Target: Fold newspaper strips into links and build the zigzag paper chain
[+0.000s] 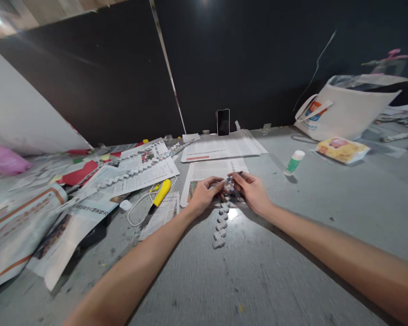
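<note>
Zigzag grey-white folded-paper chain (221,223): left hand (206,195) and right hand (252,190) fingers are pinching its far end. Open-topped white bag (355,111) is standing far right, contents unclear.

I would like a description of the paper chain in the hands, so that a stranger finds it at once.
From the phone standing before the black wall, look down to the left hand and right hand. The pale, zigzag paper chain runs from both hands toward the viewer. Unlike the similar chains lying at left, this one is held.

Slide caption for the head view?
Left hand and right hand hold a zigzag paper chain, glue stick to the right.
</note>
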A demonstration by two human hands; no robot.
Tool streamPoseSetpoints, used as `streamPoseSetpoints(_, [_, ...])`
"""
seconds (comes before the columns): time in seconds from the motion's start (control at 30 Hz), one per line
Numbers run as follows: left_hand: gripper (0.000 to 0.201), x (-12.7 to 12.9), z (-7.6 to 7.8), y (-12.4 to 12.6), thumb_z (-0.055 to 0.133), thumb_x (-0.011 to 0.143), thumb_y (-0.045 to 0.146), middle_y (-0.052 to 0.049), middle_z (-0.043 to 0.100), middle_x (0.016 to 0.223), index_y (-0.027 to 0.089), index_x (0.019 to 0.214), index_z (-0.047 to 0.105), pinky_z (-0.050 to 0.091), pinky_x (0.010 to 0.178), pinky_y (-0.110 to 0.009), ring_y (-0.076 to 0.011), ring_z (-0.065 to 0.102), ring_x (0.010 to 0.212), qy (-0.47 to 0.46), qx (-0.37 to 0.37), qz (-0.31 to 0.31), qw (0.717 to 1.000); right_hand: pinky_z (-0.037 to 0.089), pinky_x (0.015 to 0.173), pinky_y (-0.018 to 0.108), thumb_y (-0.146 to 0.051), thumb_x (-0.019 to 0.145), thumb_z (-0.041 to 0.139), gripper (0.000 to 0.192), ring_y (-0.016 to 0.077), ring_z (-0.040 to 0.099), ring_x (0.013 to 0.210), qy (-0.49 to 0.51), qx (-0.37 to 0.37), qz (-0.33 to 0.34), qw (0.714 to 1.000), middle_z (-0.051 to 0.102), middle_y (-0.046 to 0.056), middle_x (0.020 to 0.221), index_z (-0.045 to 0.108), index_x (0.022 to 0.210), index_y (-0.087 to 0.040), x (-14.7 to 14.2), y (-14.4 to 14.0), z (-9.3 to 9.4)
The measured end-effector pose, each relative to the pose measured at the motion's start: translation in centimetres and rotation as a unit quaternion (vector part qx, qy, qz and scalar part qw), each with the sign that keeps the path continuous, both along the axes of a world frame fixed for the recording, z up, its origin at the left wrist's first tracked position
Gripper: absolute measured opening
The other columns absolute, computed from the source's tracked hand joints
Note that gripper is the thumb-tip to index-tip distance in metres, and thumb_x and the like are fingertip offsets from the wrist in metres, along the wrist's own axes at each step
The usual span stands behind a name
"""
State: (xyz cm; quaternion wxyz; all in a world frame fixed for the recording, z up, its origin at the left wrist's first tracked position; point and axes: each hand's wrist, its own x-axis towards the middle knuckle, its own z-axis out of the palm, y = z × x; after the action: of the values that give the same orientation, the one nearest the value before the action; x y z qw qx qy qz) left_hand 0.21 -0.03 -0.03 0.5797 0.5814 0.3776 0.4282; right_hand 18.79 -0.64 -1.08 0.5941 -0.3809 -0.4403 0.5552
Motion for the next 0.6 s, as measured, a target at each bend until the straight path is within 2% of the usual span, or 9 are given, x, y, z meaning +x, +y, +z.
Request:
streamPoseSetpoints(0.27, [0.049, 0.0, 0.2, -0.2, 0.081, 0.085, 0.056, -0.009, 0.074, 0.084, 0.012, 0.105, 0.072, 0.054, 0.067, -0.029, -0.0164, 0.068, 0.066, -0.01, 0.0, -0.026, 1.0, 0.035, 0.053, 0.027, -0.059, 0.082, 0.084, 0.044, 0.0109, 0.042, 0.056, -0.006, 0.001, 0.0, 1.0, 0.045, -0.006, 0.061, 0.081, 0.097, -0.018, 0.0, -0.3, 0.4])
streamPoseSetpoints(0.43, [0.048, -0.1, 0.4, -0.4, 0.079, 0.087, 0.058, -0.008, 0.072, 0.08, 0.013, 0.104, 0.073, 0.051, 0.067, -0.028, -0.0165, 0.067, 0.069, 0.024, 0.017, -0.063, 0.998, 0.038, 0.053, 0.027, -0.059, 0.087, 0.079, 0.04, 0.0118, 0.045, 0.057, -0.057, 0.023, 0.021, 0.998, 0.05, -0.003, 0.063, 0.082, 0.096, -0.02, 0.0, -0.7, 0.7])
streamPoseSetpoints(0.5, [0.048, -0.1, 0.3, -0.5, 0.075, 0.089, 0.061, -0.005, 0.068, 0.074, 0.013, 0.098, 0.073, 0.047, 0.062, -0.026, -0.0141, 0.063, 0.064, 0.049, 0.026, -0.069, 0.996, 0.04, 0.054, 0.028, -0.06, 0.087, 0.078, 0.039, 0.0128, 0.048, 0.057, -0.075, 0.023, 0.041, 0.996, 0.054, -0.002, 0.065, 0.08, 0.092, -0.021, 0.0, -1.0, 0.8])
streamPoseSetpoints(0.6, [0.052, 0.0, 0.1, -0.6, 0.069, 0.092, 0.065, -0.001, 0.059, 0.065, 0.014, 0.096, 0.073, 0.036, 0.053, -0.025, -0.0102, 0.05, 0.054, 0.071, 0.023, -0.075, 0.994, 0.039, 0.054, 0.028, -0.063, 0.085, 0.078, 0.044, 0.0124, 0.045, 0.057, -0.102, 0.032, 0.046, 0.993, 0.053, -0.001, 0.063, 0.074, 0.078, -0.02, -0.1, -1.1, 1.0])
